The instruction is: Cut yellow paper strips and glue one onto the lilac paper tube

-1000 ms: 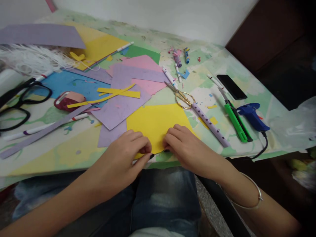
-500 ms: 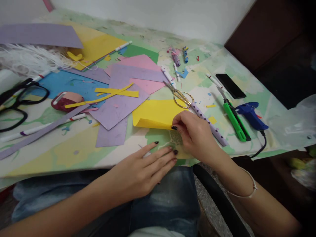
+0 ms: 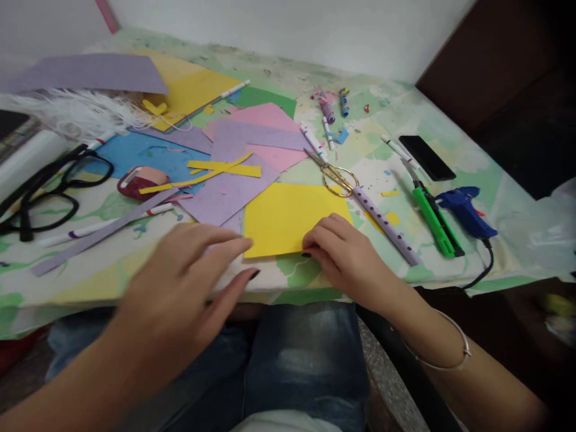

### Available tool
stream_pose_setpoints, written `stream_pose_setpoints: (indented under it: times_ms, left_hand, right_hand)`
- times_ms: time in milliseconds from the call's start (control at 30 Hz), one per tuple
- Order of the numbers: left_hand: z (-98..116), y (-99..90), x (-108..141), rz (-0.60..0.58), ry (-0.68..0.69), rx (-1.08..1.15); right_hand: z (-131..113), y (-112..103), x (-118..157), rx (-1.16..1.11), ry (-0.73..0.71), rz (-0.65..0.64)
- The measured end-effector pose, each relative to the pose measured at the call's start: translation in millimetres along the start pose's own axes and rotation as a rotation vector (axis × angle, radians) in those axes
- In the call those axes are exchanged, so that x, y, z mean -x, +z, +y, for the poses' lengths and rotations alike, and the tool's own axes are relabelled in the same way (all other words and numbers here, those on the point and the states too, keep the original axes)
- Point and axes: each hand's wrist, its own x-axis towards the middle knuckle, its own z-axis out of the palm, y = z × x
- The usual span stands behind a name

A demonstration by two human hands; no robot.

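A yellow sheet of paper [image 3: 288, 216] lies nearly flat at the table's front. My right hand [image 3: 337, 252] pinches its near edge toward the right corner, between thumb and fingers. At the sheet's left side is my left hand [image 3: 193, 288], blurred, with thumb and fingers apart; the fingertips are close to the near left corner, and I cannot tell whether they touch it. Gold-handled scissors [image 3: 335, 177] lie just beyond the sheet's far right corner. Beside them a rolled purple paper tube with dark dots [image 3: 384, 225] slants toward the front edge.
Purple paper [image 3: 234, 192], yellow strips [image 3: 234, 168] and black glasses [image 3: 58, 192] lie to the left. On the right are a green utility knife [image 3: 432, 219], a blue glue gun [image 3: 468, 210] and a black phone [image 3: 427, 157]. White string [image 3: 94, 111] is heaped at the back left.
The yellow sheet's near edge, curled up before, now lies flatter and closer to me. My left hand has moved left and up from the table's front edge; my right hand keeps its pinch.
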Motion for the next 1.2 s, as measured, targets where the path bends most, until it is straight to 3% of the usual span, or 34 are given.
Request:
stream_pose_setpoints:
  times_ms: [67,133,267,633,1000,1200]
  left_hand:
    - [13.8,17.9,-22.8,-0.021,0.052,-0.019]
    - [20.5,31.7,-36.5,-0.126,0.074,0.057]
    - [18.6,42.2,-41.7,-0.287,0.083,0.149]
    - [13.8,39.9,-52.9,-0.386,0.063,0.060]
    - [13.3,30.0,-80.1,-0.622,-0.171,0.105]
    - [9.2,27.4,-81.4,-0.648,-0.250,0.191]
  right_hand:
    - [0.8,3.1,1.3,0.031,-0.025,-0.050]
    - [2.7,5.1,3.2,0.039,-0.018,-0.073]
    - [3.9,5.0,4.3,0.035,0.021,-0.101]
    - [8.3,-10.8,0.1,-0.138,0.114,-0.217]
    - [11.5,-15.3,-20.9,-0.225,0.289,-0.343]
    - [15.9,-17.1,-25.1,-0.314,0.314,-0.380]
